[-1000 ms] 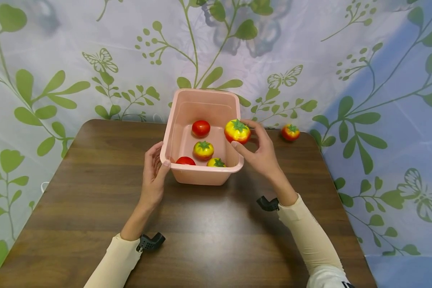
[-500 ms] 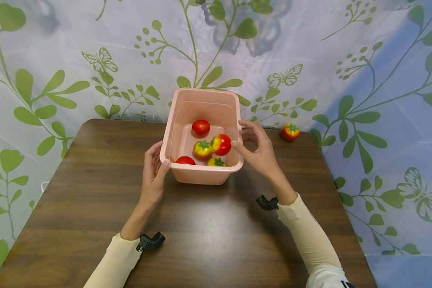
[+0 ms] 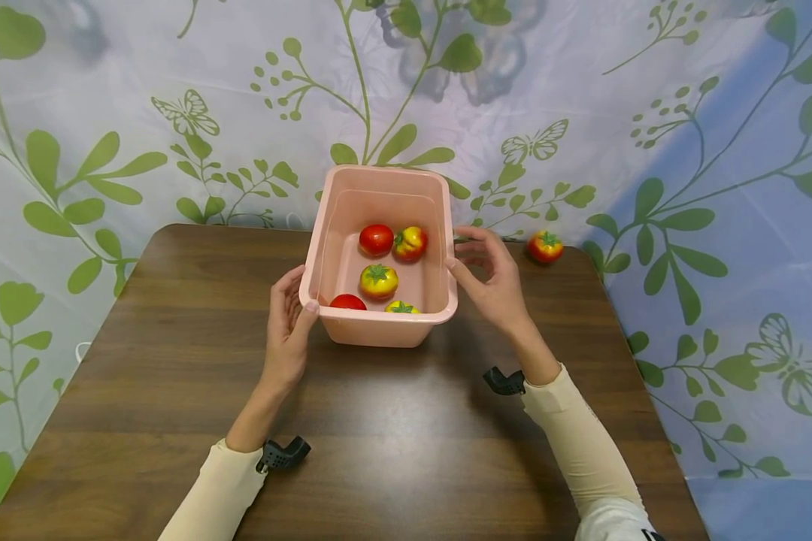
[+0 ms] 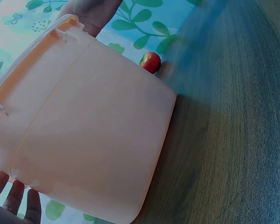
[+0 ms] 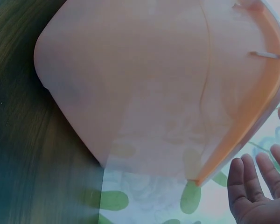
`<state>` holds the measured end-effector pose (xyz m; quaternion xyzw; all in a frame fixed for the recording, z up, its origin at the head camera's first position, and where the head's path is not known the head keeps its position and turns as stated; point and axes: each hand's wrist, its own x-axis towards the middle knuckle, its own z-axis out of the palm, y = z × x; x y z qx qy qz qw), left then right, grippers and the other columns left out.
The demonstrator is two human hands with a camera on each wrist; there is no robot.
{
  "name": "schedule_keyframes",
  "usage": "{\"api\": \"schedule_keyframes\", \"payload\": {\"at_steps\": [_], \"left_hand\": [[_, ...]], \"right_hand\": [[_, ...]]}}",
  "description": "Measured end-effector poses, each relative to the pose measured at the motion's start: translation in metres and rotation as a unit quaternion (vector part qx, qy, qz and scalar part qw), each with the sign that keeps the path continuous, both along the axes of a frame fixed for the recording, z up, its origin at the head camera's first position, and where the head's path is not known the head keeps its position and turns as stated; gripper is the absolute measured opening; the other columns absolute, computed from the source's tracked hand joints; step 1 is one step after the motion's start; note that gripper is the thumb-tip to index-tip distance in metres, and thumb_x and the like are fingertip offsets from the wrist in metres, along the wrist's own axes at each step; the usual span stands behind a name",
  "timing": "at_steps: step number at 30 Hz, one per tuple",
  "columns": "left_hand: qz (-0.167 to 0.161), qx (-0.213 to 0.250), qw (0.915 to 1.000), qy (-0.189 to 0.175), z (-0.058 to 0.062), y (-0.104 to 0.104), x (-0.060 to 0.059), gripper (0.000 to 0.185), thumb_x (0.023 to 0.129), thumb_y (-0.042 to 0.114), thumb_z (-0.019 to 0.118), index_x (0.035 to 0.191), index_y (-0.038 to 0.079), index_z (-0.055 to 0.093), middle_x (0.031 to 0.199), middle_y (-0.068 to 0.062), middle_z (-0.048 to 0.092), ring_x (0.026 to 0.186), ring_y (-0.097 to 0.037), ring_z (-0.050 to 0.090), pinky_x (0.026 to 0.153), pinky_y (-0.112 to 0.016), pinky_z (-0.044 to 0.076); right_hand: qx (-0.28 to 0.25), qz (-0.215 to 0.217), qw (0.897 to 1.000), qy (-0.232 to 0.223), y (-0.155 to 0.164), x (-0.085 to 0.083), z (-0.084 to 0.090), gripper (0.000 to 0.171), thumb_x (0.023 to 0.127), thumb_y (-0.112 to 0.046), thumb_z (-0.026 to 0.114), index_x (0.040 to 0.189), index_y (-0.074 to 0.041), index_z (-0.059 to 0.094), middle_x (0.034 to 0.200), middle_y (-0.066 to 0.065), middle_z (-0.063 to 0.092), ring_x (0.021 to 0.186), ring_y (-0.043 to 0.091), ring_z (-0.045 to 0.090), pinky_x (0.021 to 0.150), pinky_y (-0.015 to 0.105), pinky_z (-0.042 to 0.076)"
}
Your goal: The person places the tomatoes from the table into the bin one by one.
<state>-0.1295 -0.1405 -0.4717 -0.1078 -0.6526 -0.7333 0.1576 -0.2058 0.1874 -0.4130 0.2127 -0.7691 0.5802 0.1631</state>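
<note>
Here we see a pink plastic tub [image 3: 379,323] standing near the far edge of a dark wooden surface [image 3: 379,436], with a hand on either side of it. Our left hand [image 3: 287,323] rests against the tub's near left corner, thumb hooked over the rim and fingers lying along the outer wall, so it holds the tub. Our right hand [image 3: 494,282] hovers just beside the tub's right wall with its fingers loosely spread and nothing in them; its grip is open (the right wrist view shows the bare palm [image 5: 254,193] apart from the rim).

Inside the tub lie five toy tomatoes. A plain red one [image 3: 376,240] sits toward the back, touching a red-and-yellow one [image 3: 410,243] tipped on its side. A yellow-red tomato with a green stalk [image 3: 378,281] stands in the middle. At the near wall, partly hidden by the rim, we make out another red tomato [image 3: 348,302] and a yellowish one with a green top [image 3: 402,307].

A sixth tomato [image 3: 545,246] stands on the surface at the far right corner, well apart from the tub; the left wrist view catches it [image 4: 150,61] beyond the tub's wall. A leaf-and-butterfly printed cloth [image 3: 142,113] hangs behind everything.
</note>
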Motion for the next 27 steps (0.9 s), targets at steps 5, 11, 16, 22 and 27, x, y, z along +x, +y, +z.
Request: {"api": "schedule_keyframes", "payload": {"at_steps": [5,11,16,22,27], "left_hand": [[-0.001,0.001,1.0,0.003,-0.001,0.0,0.0,0.059,0.107,0.002,0.054,0.163,0.008,0.037,0.164,-0.015,0.045,0.149,-0.028,0.047,0.123,-0.022,0.043],[0.0,-0.003,1.0,0.001,0.0,0.0,0.001,0.058,0.108,0.002,0.054,0.163,0.007,0.037,0.164,-0.019,0.044,0.15,-0.03,0.046,0.124,-0.023,0.042],[0.0,-0.002,1.0,0.002,-0.001,0.0,0.0,0.057,0.108,0.002,0.053,0.163,0.007,0.037,0.164,-0.019,0.044,0.15,-0.032,0.046,0.124,-0.023,0.042],[-0.002,0.004,1.0,0.005,-0.002,0.0,0.0,0.058,0.108,0.001,0.053,0.163,0.007,0.037,0.164,-0.018,0.044,0.15,-0.031,0.046,0.124,-0.023,0.042],[-0.002,0.0,1.0,0.005,-0.002,0.0,0.0,0.057,0.108,0.002,0.053,0.162,0.007,0.037,0.164,-0.019,0.044,0.151,-0.03,0.046,0.126,-0.023,0.041]], "right_hand": [[-0.008,-0.001,1.0,-0.003,0.003,-0.002,-0.003,0.049,0.096,0.0,0.076,0.143,-0.008,0.064,0.142,0.019,0.063,0.121,0.036,0.067,0.1,0.03,0.058],[-0.014,-0.009,1.0,-0.017,0.006,-0.004,-0.005,0.047,0.097,-0.004,0.076,0.143,-0.008,0.064,0.141,0.012,0.065,0.121,0.036,0.066,0.098,0.026,0.058],[-0.016,-0.022,0.999,-0.032,0.012,-0.008,-0.012,0.046,0.098,-0.006,0.076,0.142,-0.009,0.064,0.143,0.007,0.066,0.122,0.039,0.066,0.102,0.028,0.057],[-0.019,-0.054,0.997,-0.057,0.026,-0.018,-0.024,0.043,0.099,-0.012,0.076,0.141,-0.011,0.066,0.141,0.009,0.068,0.12,0.032,0.07,0.101,0.029,0.058],[-0.019,-0.089,0.993,-0.078,0.041,-0.027,-0.037,0.042,0.1,-0.014,0.075,0.141,-0.009,0.066,0.141,0.014,0.067,0.116,0.02,0.071,0.102,0.035,0.057]]}}
